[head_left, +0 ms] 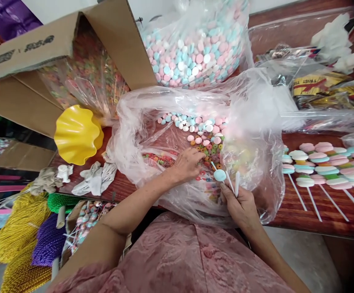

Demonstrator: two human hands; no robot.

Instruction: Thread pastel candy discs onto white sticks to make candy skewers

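Note:
My right hand is closed round several white sticks near the bag's front edge. One stick runs through a round pale blue candy, its tip poking out beyond. My left hand reaches into the open clear plastic bag, fingers bent and drawn together at small ring-shaped candies. Whatever those fingertips hold is hidden. Pink, white and blue tablet candies lie in the bag behind the rings, and reddish rings lie to the left.
Finished candy skewers lie in rows at right. A full bag of pastel candies stands behind, beside a cardboard box holding bagged rings. A yellow wavy bowl, gloves and coloured cord bundles are at left.

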